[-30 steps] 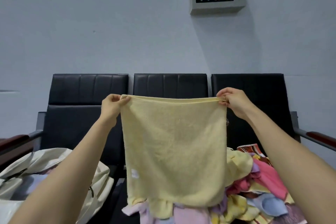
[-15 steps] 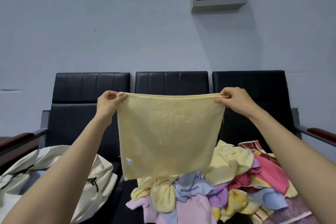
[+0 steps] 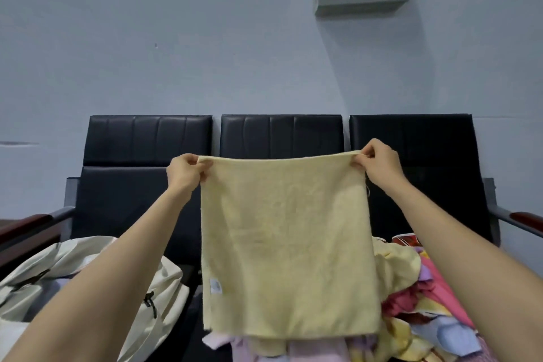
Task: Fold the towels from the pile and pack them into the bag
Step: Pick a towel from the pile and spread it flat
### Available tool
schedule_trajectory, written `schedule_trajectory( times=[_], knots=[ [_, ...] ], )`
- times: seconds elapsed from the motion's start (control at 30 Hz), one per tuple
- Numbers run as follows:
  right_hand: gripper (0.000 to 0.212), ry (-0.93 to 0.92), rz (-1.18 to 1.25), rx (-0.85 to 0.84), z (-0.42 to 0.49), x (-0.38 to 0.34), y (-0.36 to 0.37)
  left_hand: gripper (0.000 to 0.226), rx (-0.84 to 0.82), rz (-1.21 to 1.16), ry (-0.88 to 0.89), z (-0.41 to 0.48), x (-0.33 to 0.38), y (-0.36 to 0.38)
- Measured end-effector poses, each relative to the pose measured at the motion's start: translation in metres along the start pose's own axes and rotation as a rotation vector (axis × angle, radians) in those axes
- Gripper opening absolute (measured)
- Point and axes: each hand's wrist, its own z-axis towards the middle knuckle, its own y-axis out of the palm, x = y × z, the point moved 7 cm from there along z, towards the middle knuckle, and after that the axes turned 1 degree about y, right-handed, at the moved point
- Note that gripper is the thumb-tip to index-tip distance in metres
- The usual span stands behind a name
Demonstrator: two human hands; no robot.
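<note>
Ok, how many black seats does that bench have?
3. The left seat is behind the bag, the middle seat behind the towel, and the right seat behind the pile. None looks hidden.

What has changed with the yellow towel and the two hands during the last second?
The yellow towel swung: its lower edge rose half a second ago, uncovering the pile, and has now dropped again over the pile's front. Nothing was taken or let go: the left hand and the right hand still pinch the top corners. The bag and the chairs stayed where they were.
</note>
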Motion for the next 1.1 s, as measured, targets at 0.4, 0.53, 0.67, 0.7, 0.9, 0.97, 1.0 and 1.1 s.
schedule_trajectory(
  times=[0.4,0.53,0.67,0.7,0.9,0.97,1.0,1.1],
  knots=[
    [0.005,0.162,0.416,-0.341,-0.078,0.047,0.012,0.006,-0.218,-0.184,-0.084,-0.091,-0.062,-0.027],
    [0.006,0.293,0.502,-0.646,-0.124,0.083,0.022,0.012,-0.365,-0.179,-0.262,-0.125,-0.107,-0.028],
    [0.010,0.460,0.281,-0.868,-0.168,0.137,0.049,0.009,-0.580,0.055,-0.466,-0.156,-0.171,-0.010],
    [0.013,0.498,0.235,-0.891,-0.177,0.153,0.058,0.008,-0.591,0.099,-0.523,-0.163,-0.187,-0.006],
    [0.009,0.433,0.095,-0.677,-0.174,0.194,0.101,0.011,-0.443,0.154,-0.643,-0.170,-0.237,0.019],
    [0.010,0.375,0.087,-0.594,-0.162,0.195,0.112,0.013,-0.389,0.158,-0.604,-0.160,-0.238,0.028],
    [0.011,0.352,0.080,-0.558,-0.155,0.196,0.117,0.013,-0.361,0.144,-0.573,-0.154,-0.240,0.031],
    [0.016,0.314,0.029,-0.455,-0.134,0.200,0.133,0.017,-0.292,0.095,-0.535,-0.136,-0.249,0.041]
  ],
)
